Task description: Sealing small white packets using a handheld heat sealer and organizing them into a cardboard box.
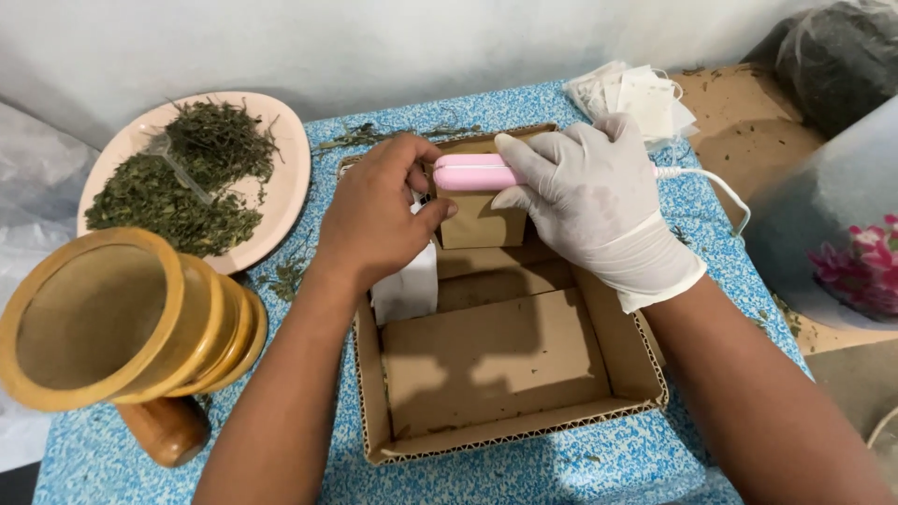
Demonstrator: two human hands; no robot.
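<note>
The gloved right hand (599,201) was clamped over a pink sealer (472,172) at the far end of the cardboard box (510,435), its white cord (711,180) trailing off past the box's far right corner. The bare left hand (374,220) was pinched shut on a small white pouch (409,285) standing against the box's left wall, its top fed toward the sealer.

The bare fingertips sat right at the sealer's mouth; if the tool is the heated kind it looks to be, a slip there could burn or nip them. A pouch held crooked would probably seal unevenly and leak. The cord could snag on the box's edge and tug the sealer aside.

The box itself held little else: flat cardboard pieces and the pouch, whose contents I could not see. Left of the box, a pink plate (290,187) carried dried green herbs (178,201). Nearer, also left of the box, a wooden mortar (122,323) lay tipped, apparently empty. Beyond the box's far edge lay a stack of white pouches (645,93).
</note>
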